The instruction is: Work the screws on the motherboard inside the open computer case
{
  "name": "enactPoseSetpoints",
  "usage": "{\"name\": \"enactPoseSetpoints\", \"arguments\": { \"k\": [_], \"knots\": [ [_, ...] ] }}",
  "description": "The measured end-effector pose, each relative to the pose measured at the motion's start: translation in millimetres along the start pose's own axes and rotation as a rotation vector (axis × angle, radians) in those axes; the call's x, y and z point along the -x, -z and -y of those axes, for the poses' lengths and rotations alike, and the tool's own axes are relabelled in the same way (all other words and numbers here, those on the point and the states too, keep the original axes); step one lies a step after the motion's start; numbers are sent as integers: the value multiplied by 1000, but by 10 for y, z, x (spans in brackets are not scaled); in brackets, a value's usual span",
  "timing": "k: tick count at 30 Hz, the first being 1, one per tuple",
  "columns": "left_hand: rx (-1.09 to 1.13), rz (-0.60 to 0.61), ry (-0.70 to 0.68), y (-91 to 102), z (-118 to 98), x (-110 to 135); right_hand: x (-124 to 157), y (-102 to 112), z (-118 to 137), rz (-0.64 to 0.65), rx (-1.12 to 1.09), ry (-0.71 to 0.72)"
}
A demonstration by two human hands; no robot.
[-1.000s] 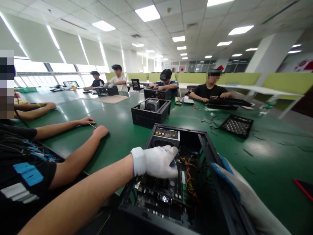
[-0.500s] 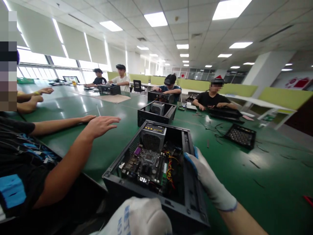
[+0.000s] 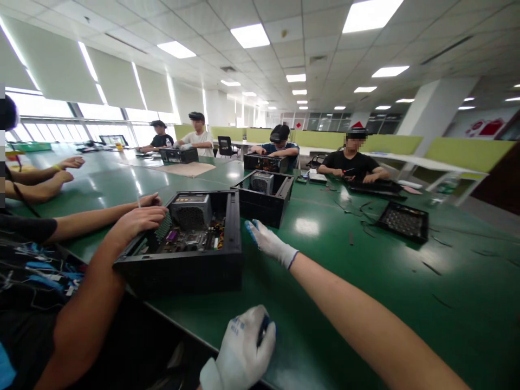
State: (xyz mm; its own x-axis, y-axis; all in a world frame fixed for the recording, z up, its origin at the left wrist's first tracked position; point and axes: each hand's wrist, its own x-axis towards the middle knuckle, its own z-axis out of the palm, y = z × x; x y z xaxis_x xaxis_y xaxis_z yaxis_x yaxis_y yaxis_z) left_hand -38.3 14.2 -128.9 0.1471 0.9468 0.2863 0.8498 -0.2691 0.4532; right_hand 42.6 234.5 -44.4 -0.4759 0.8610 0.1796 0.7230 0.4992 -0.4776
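A black computer case with its top side uncovered sits on the green table. Inside it are a grey power supply, a circuit board and coloured wires. My right hand, in a white glove with blue fingertips, is just right of the case with fingers stretched out and nothing visible in them. At the table's front edge, my gloved left hand is curled closed. A dark patch shows between its thumb and fingers, too small to name. A neighbour's bare hand rests at the left rim of the case.
A second open case stands behind the first. To the right lie a black perforated panel and several dark strips. Several people work across the table on other computer cases. A clear bottle stands at the far right.
The computer case has moved left and away from me, toward the neighbour, whose hand now meets its rim. My right hand has come off its side, and my left hand is apart from it.
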Motion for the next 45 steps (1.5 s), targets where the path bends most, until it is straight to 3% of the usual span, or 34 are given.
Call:
{"name": "enactPoseSetpoints", "arguments": {
  "k": [3, 8, 12, 17, 21, 26, 32, 35, 38, 45],
  "knots": [
    [72, -111, 48, -159, 173, -28, -257, 124, -182, -25, 132, -16],
    [176, -112, 93, -221, 241, -18, -818, 434, -550, -58, 352, -73],
    [179, -97, 83, -277, 267, 28, -1144, 550, -754, -19, 454, -120],
    [115, -144, 65, -352, 308, 36, -1280, 530, -754, -36, 552, -163],
    [39, -278, -44, -361, 301, 22, -1185, 507, -649, -77, 617, -166],
    [64, -309, -47, -276, 227, -7, -654, 541, -606, -142, 675, -61],
    [87, -378, -91, -276, 232, -6, 360, 709, -574, -183, 692, 53],
    [122, -323, -77, -217, 197, -24, 905, 802, -559, -215, 636, 170],
    [137, -258, -79, 42, 36, -76, 1432, 874, -555, -271, 549, 278],
    [83, -236, -305, 947, -527, -359, 2337, 1021, -500, -292, 410, 364]
  ]
}}
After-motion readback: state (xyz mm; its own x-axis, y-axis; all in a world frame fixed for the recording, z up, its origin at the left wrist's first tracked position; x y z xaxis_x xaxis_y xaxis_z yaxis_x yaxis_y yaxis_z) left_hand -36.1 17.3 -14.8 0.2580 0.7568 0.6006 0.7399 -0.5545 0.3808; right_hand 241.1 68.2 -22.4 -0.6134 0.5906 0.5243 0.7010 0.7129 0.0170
